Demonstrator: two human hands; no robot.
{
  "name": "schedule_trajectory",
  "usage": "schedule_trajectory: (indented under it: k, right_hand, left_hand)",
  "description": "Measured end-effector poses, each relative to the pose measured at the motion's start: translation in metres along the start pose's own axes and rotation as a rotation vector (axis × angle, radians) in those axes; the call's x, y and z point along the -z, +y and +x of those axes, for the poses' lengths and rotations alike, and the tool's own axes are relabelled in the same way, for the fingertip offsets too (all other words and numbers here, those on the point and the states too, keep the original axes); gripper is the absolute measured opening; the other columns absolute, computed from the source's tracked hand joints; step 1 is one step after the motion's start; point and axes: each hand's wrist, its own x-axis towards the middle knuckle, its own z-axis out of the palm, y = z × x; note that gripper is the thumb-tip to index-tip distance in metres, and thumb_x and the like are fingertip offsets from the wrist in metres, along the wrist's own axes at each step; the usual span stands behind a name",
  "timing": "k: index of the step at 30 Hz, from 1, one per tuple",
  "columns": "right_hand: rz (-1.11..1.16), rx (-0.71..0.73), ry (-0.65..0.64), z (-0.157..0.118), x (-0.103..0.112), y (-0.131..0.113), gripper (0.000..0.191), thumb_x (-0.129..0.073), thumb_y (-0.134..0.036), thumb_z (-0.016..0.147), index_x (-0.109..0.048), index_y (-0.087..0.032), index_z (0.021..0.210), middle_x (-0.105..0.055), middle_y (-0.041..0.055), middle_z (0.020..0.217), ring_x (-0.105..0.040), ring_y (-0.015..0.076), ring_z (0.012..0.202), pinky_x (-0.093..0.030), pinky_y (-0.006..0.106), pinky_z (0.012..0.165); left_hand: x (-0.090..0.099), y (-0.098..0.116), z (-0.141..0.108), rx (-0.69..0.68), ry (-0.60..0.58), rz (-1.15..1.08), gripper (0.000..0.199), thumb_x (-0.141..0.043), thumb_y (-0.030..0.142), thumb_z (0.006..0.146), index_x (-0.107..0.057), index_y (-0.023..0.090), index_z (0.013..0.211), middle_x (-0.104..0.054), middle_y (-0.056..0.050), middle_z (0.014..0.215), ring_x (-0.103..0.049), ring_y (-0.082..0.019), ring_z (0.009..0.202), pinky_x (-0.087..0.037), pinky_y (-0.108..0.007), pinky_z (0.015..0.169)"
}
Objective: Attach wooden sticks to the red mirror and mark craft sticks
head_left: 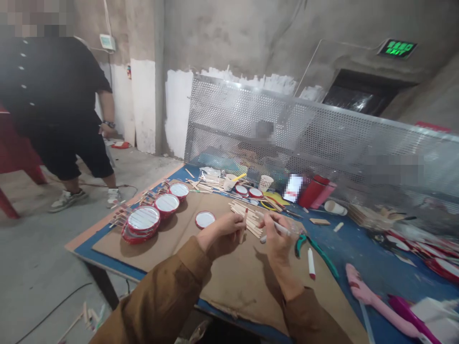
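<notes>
Hands both pinching over the cardboard sheet [236, 301]: my left hand [223, 233] holds a light, stiff red-tipped wooden stick [245, 220], best taken mid-shaft; my right hand [278, 240] holds a slim white pen [283, 229].

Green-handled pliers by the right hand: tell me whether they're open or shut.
Open: the pliers lie with their two green handles spread apart on the blue tabletop.

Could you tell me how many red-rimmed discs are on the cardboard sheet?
5 at least: a stack of two or more, one beside it, one behind that, one alone near the left hand. The stack may hide more.
</notes>
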Motion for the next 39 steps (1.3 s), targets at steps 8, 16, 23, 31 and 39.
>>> schedule_trajectory:
  k: [8, 16, 23, 31, 39]
  right_hand:
    - [-0.138, 0.137, -0.122, -0.013, -0.002, 0.008, 0.021, -0.056, -0.037, 0.086, -0.062, -0.02, 0.074, -0.067, 0.0018, 0.066, -0.062, 0.0167, 0.06, -0.05, 0.028, 0.06]
    - [-0.114, 0.153, -0.191, -0.013, -0.006, 0.013, 0.02, -0.056, -0.038, 0.087, -0.064, -0.02, 0.082, -0.069, 0.0038, 0.072, -0.064, 0.0181, 0.063, -0.052, 0.03, 0.062]
    - [-0.112, 0.142, -0.199, -0.012, -0.005, 0.012, 0.019, -0.055, -0.036, 0.087, -0.064, -0.02, 0.082, -0.07, 0.0039, 0.073, -0.064, 0.018, 0.065, -0.053, 0.03, 0.063]
    - [-0.124, 0.095, -0.216, -0.013, -0.005, 0.009, 0.022, -0.055, -0.039, 0.087, -0.064, -0.02, 0.082, -0.07, 0.0052, 0.074, -0.064, 0.0191, 0.066, -0.052, 0.031, 0.064]
    - [-0.187, -0.115, -0.121, -0.011, -0.002, 0.017, 0.031, -0.057, -0.05, 0.083, -0.061, -0.021, 0.073, -0.064, 0.0029, 0.058, -0.061, 0.0192, 0.054, -0.046, 0.029, 0.053]
  left_hand:
    - [0.002, 0.012, -0.006, 0.025, -0.028, 0.065, 0.028, -0.049, 0.03, 0.091, -0.049, 0.017, 0.066, -0.053, 0.003, 0.05, -0.051, -0.01, 0.044, -0.037, -0.021, 0.048]
    - [0.001, 0.018, -0.008, 0.024, -0.017, 0.045, 0.024, -0.049, 0.025, 0.091, -0.048, 0.017, 0.068, -0.052, 0.004, 0.053, -0.049, -0.008, 0.043, -0.037, -0.021, 0.047]
    - [0.001, 0.016, -0.007, 0.028, -0.017, 0.044, 0.024, -0.048, 0.024, 0.091, -0.047, 0.018, 0.068, -0.05, 0.004, 0.05, -0.047, -0.009, 0.041, -0.036, -0.022, 0.047]
    - [0.001, 0.016, -0.007, 0.016, 0.017, 0.07, 0.025, -0.051, 0.024, 0.09, -0.048, 0.018, 0.066, -0.05, 0.003, 0.05, -0.047, -0.008, 0.044, -0.035, -0.022, 0.048]
    - [0.003, 0.026, -0.012, 0.039, 0.001, 0.051, 0.027, -0.053, 0.028, 0.088, -0.047, 0.018, 0.064, -0.05, 0.004, 0.05, -0.049, -0.009, 0.045, -0.037, -0.022, 0.048]
